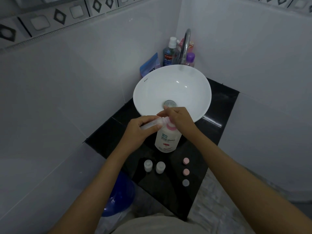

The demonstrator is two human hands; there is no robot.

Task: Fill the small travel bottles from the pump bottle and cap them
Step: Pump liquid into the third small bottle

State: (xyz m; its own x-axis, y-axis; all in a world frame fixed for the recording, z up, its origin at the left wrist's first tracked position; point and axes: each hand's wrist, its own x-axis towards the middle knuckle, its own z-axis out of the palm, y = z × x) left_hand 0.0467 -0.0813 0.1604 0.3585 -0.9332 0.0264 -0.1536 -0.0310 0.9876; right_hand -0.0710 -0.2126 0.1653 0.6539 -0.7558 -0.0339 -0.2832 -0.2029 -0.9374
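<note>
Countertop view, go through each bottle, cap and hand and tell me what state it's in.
Pump bottle: upright, right hand on its pump.
Travel bottle: uncapped, tilted sideways in left hand.
Two small bottles: upright, uncapped.
Three caps: loose on counter.

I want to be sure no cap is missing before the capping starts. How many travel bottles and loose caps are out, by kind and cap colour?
Travel bottles: 3, two standing, one in the left hand
Pink caps: 2
Grey caps: 1
Total: 6
</note>
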